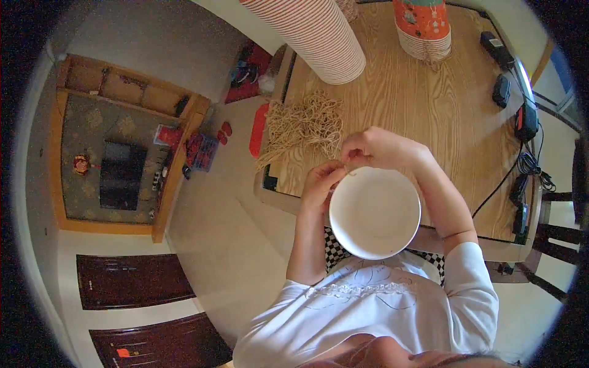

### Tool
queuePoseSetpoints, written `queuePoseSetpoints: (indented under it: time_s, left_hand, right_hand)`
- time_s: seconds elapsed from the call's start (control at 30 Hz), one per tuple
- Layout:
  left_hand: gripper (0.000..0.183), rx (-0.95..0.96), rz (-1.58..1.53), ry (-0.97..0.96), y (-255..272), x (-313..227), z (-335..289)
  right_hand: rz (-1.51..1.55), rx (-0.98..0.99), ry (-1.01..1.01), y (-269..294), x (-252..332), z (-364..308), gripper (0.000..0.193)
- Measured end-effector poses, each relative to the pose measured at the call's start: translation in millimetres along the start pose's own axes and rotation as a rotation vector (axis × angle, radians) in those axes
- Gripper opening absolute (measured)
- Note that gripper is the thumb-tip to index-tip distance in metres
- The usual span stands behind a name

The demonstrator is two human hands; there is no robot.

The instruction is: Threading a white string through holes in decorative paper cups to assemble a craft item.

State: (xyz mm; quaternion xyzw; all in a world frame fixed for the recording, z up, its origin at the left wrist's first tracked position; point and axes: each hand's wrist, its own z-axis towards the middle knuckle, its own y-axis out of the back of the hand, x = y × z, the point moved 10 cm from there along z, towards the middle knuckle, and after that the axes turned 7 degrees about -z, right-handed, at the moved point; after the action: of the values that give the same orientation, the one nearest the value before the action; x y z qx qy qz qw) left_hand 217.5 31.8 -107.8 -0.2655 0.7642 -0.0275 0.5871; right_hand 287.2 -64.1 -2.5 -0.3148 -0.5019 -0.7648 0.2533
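Observation:
A white round paper bucket [375, 214] is tilted with its mouth up in front of my body, at the table's near edge. My left hand [322, 186] is closed at the bucket's far-left rim, its fingertips partly hidden. Just beyond that rim, my right hand [370, 148] pinches a short piece of twine [351, 174], which crosses the rim. The fingertips of both hands almost meet there. A loose heap of tan twine [310, 122] lies on the table just past my hands.
A tall leaning stack of striped paper buckets [319, 40] stands at the back of the wooden table [399, 92]. Farther right is an orange bucket stack [423, 27] with twine on it. Black adapters and cables [526, 122] line the right edge. A red stool [258, 132] sits beyond the left edge.

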Motion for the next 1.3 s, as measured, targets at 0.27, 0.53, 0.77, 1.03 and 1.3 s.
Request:
queuePoseSetpoints:
  time_s: [0.27,0.53,0.77,1.03,1.3]
  left_hand:
    - [0.015,0.02,-0.015,0.014,-8,-3,-3]
    - [0.015,0.027,-0.011,0.024,-4,0,0]
    - [0.016,-0.029,0.044,0.021,4,1,0]
    - [0.015,-0.024,0.081,-0.044,1,-7,-1]
    - [0.013,-0.038,0.044,-0.034,8,-3,2]
  right_hand:
    - [-0.01,0.005,-0.018,-4,-1,2,0.014]
    - [-0.009,0.014,-0.037,-4,0,2,0.012]
    - [-0.037,0.0,-0.023,-6,-3,3,0.012]
    - [-0.071,-0.004,-0.046,-4,-1,1,0.01]
    - [-0.09,0.034,-0.046,-7,-3,3,0.01]
